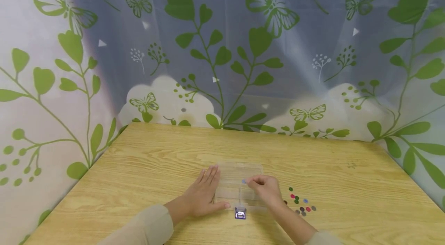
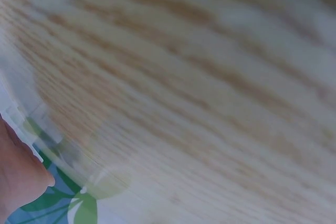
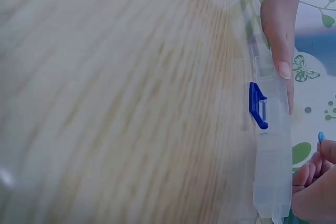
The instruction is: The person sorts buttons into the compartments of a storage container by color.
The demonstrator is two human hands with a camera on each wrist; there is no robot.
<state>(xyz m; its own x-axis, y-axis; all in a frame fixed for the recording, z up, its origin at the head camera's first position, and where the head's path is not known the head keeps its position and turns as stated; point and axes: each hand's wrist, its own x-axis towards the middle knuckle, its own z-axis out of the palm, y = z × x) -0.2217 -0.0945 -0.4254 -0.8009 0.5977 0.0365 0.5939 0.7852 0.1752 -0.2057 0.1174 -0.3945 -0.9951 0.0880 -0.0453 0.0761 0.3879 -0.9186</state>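
A clear plastic box [image 1: 227, 191] with inner dividers lies on the table, a blue-purple latch [image 1: 240, 213] on its near side. My left hand [image 1: 205, 191] rests along the box's left side with straight fingers, the thumb reaching across the near corner. Between thumb and fingertips my right hand [image 1: 265, 189] pinches a small light-blue disc [image 1: 244, 181] over the right part of the box. From the right wrist view, the disc [image 3: 321, 137] sticks up from the fingertips, and the blue latch [image 3: 255, 106] faces the camera.
Several small round discs [image 1: 296, 199] in green, pink, blue and dark colours lie scattered to the right of my right hand. The wood-grain table [image 1: 167, 148] ends at a patterned curtain [image 1: 222, 44] behind it.
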